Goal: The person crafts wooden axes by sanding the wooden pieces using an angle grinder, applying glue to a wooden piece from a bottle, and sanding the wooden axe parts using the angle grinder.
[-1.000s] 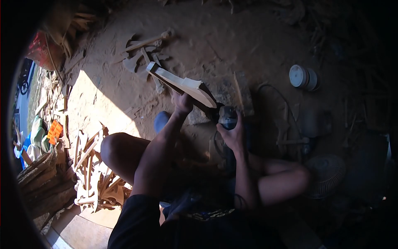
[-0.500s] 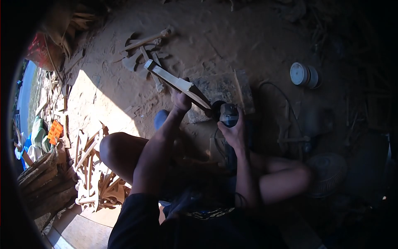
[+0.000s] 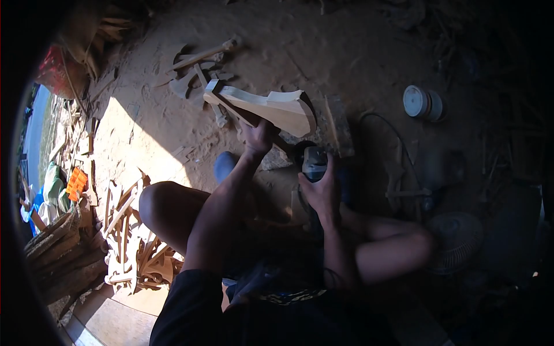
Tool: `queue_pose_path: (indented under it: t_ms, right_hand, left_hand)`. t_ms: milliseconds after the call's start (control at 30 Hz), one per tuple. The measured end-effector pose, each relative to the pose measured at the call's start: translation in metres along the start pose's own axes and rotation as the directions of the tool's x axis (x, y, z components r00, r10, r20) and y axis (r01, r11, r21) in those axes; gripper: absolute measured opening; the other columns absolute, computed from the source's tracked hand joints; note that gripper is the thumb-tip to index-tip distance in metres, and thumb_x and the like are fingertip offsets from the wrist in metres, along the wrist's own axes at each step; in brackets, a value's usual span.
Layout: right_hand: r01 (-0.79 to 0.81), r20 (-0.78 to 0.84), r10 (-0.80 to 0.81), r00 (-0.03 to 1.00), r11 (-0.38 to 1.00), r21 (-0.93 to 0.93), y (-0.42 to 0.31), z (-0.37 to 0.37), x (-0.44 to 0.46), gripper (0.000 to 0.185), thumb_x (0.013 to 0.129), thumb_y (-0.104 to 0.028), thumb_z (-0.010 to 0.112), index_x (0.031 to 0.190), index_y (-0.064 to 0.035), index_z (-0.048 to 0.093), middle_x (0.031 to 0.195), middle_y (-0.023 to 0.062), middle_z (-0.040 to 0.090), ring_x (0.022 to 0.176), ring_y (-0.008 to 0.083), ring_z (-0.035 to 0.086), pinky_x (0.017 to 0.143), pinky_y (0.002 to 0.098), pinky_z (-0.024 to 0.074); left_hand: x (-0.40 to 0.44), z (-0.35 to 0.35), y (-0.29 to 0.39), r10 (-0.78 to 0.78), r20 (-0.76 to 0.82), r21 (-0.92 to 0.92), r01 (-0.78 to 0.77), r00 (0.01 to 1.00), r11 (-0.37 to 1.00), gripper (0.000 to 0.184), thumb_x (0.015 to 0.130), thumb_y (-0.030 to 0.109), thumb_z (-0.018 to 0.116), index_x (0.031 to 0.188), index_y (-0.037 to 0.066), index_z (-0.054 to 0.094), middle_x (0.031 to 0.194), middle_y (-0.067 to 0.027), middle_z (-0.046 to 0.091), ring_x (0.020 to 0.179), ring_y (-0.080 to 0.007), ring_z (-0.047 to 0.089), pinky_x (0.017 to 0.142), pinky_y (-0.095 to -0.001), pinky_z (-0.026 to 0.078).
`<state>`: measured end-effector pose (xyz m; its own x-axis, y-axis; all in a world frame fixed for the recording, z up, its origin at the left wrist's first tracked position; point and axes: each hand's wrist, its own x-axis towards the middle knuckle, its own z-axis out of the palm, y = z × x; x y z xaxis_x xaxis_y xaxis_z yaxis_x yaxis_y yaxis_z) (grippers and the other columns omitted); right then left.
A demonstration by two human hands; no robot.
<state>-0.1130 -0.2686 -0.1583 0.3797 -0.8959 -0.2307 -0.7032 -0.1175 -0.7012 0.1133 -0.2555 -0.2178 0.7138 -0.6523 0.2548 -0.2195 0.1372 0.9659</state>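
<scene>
My left hand (image 3: 259, 137) is closed around a pale shaped piece of wood (image 3: 283, 112), holding it up at a slant. A squared narrow end points to the upper left, and a broad curved end faces right. In my right hand (image 3: 324, 193) is an angle grinder (image 3: 315, 161), its dark round head at the front. The wood's broad end is just above the grinder head, with a small gap visible. Below them, partly hidden, lies a worn board (image 3: 337, 130) on the ground.
Several cut wooden pieces (image 3: 202, 57) lie on the dirt ahead. A sunlit heap of wooden offcuts (image 3: 138, 248) is at my left knee. To the right are a white tub (image 3: 416, 102), a cable (image 3: 398, 138) and a round fan-like grille (image 3: 456, 242).
The wood has been turned so its broad face shows, and its right end has lifted away from the grinder. The grinder has shifted only slightly.
</scene>
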Motion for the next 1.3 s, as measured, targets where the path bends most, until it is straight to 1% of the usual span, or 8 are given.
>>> queue_pose_path:
  t_ms: [200,467,500,600,633,733,967,1300]
  right_hand:
    - [0.009,0.032,-0.011,0.999,0.998,0.061,0.002,0.0,0.0,0.092,0.075,-0.03,0.085,0.15,-0.0053,0.036,0.128,0.0274,0.062,0.118,0.0416,0.063,0.1,0.0456,0.0496]
    - [-0.071,-0.019,0.073,0.997,0.992,0.108,0.008,-0.004,-0.001,0.092,0.076,-0.029,0.084,0.15,-0.0052,0.036,0.125,0.0271,0.064,0.117,0.0397,0.064,0.098,0.0436,0.0505]
    - [-0.052,-0.042,0.057,0.998,0.993,0.11,0.014,-0.005,-0.004,0.091,0.076,-0.029,0.083,0.15,-0.0051,0.036,0.125,0.0271,0.064,0.116,0.0396,0.065,0.098,0.0435,0.0507]
    - [-0.013,-0.084,0.021,0.996,0.996,0.094,0.024,-0.006,-0.005,0.094,0.078,-0.033,0.08,0.153,-0.0056,0.032,0.119,0.0284,0.067,0.108,0.0445,0.066,0.092,0.0493,0.0526]
    - [0.002,-0.09,0.004,0.996,0.998,0.065,0.026,-0.007,-0.006,0.094,0.078,-0.033,0.08,0.153,-0.0057,0.031,0.12,0.028,0.067,0.108,0.0443,0.066,0.093,0.0492,0.0526]
    - [0.024,-0.077,-0.023,0.997,1.0,0.014,0.028,-0.006,-0.008,0.095,0.077,-0.034,0.08,0.154,-0.0065,0.031,0.121,0.027,0.067,0.109,0.0435,0.066,0.093,0.0489,0.0526]
    - [0.046,0.017,-0.046,0.999,0.998,0.036,0.014,0.005,-0.013,0.092,0.076,-0.034,0.082,0.152,-0.0094,0.035,0.119,0.0265,0.067,0.107,0.0447,0.066,0.091,0.0486,0.0529]
    - [0.004,0.061,0.0,0.998,0.997,-0.073,-0.003,0.009,-0.017,0.092,0.077,-0.034,0.081,0.153,-0.0099,0.033,0.119,0.0271,0.067,0.105,0.0463,0.066,0.089,0.0508,0.0531]
  left_hand:
    - [0.01,0.008,0.023,0.136,-0.074,0.063,-0.131,0.988,0.989,0.021,0.094,0.02,0.056,0.085,0.001,0.06,0.066,-0.0046,0.061,0.055,-0.0162,0.06,0.05,-0.0306,0.047]
    - [0.024,-0.005,-0.002,-0.271,0.052,-0.447,0.265,0.961,0.855,0.019,0.091,0.021,0.059,0.083,0.004,0.059,0.062,-0.0019,0.052,0.05,-0.0146,0.052,0.051,-0.0301,0.047]
    - [0.026,-0.008,-0.013,-0.512,-0.085,-0.454,0.425,0.855,0.783,0.018,0.097,0.015,0.052,0.09,0.003,0.063,0.074,-0.0094,0.059,0.064,-0.0209,0.06,0.061,-0.0383,0.051]
    - [0.031,-0.018,-0.03,-0.613,-0.444,-0.447,0.431,0.653,0.783,0.016,0.089,0.018,0.062,0.082,0.006,0.054,0.06,-0.002,0.047,0.044,-0.0156,0.045,0.044,-0.035,0.045]
    - [0.03,-0.027,-0.031,-0.713,-0.39,-0.65,0.374,0.583,0.662,0.017,0.087,0.018,0.063,0.082,0.006,0.053,0.06,-0.0029,0.046,0.044,-0.0154,0.045,0.043,-0.0354,0.043]
    - [0.03,-0.032,-0.038,-0.764,-0.46,-0.664,0.396,0.452,0.634,0.017,0.085,0.023,0.065,0.089,0.008,0.057,0.063,-0.002,0.046,0.046,-0.0151,0.045,0.046,-0.0333,0.041]
    - [0.031,-0.016,-0.022,-0.651,-0.458,-0.58,0.352,0.605,0.735,0.016,0.088,0.016,0.063,0.082,0.007,0.051,0.059,-0.0038,0.046,0.042,-0.0156,0.045,0.039,-0.0316,0.038]
    - [0.028,-0.017,-0.02,-0.633,-0.447,-0.547,0.367,0.632,0.753,0.017,0.087,0.021,0.064,0.088,0.009,0.051,0.06,-0.0033,0.047,0.043,-0.0145,0.045,0.04,-0.0312,0.041]
